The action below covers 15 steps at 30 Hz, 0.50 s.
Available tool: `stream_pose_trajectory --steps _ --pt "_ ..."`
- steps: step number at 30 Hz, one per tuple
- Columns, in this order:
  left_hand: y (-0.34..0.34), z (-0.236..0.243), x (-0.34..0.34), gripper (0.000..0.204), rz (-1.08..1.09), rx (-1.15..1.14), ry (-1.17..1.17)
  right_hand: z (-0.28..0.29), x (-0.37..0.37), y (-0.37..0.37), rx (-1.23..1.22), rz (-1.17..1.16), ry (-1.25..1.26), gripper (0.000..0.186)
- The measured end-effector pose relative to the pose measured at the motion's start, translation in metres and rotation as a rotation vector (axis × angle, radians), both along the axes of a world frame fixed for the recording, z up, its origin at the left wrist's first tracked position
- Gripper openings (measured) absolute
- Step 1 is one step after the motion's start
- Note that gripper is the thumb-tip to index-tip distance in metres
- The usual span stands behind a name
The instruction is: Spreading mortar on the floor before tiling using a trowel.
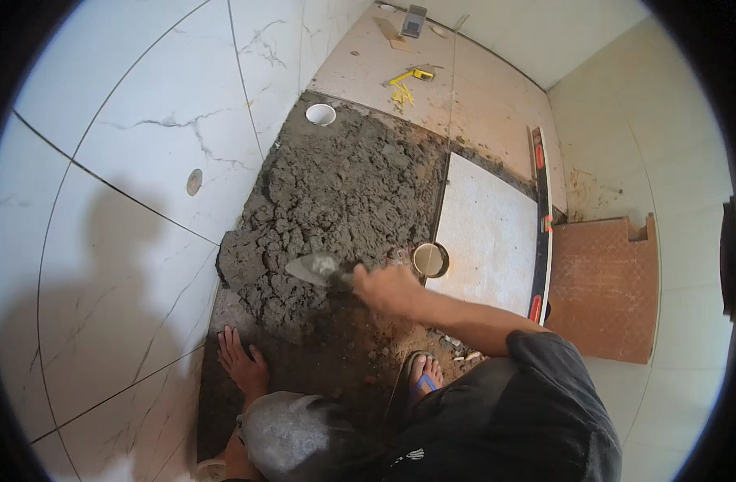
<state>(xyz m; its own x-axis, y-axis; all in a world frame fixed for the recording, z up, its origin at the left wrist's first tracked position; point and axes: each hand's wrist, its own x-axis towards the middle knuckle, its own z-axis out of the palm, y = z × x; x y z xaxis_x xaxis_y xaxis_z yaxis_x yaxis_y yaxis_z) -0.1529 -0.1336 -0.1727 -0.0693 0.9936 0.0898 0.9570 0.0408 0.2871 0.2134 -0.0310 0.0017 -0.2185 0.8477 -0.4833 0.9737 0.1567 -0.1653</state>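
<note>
My right hand (384, 290) is closed around the handle of a pointed trowel (310, 269). The trowel's blade points left, over the lower part of a rough bed of grey mortar (344, 185), with a bit of mortar on it. Whether the blade touches the bed I cannot tell. Low on the left, my left hand (243, 363) rests with fingers spread on the floor by the wall, just below the mortar's edge. To the right of the bed lies a large pale floor tile (488, 229), with a round container (431, 260) at its lower left corner.
A spirit level (542, 225) lies along the tile's right edge. Behind the mortar are a yellow tape measure (422, 74), yellow tile spacers (402, 95) and a grey device (414, 22). A white pipe (320, 115) rises at the bed's far left. A brown panel (601, 289) stands right.
</note>
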Motion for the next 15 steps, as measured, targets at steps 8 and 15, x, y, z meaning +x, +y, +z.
stream_pose_trajectory --steps 8,15 --pt "0.003 0.002 0.003 0.057 0.0 0.032 -0.01 -0.031 0.126 0.032 0.038 -0.379 -0.082 0.046" --pt "-0.002 -0.002 -0.007 0.056 -0.011 0.056 0.02 0.03 0.031 0.008 -0.1 -0.313 0.201 0.043"
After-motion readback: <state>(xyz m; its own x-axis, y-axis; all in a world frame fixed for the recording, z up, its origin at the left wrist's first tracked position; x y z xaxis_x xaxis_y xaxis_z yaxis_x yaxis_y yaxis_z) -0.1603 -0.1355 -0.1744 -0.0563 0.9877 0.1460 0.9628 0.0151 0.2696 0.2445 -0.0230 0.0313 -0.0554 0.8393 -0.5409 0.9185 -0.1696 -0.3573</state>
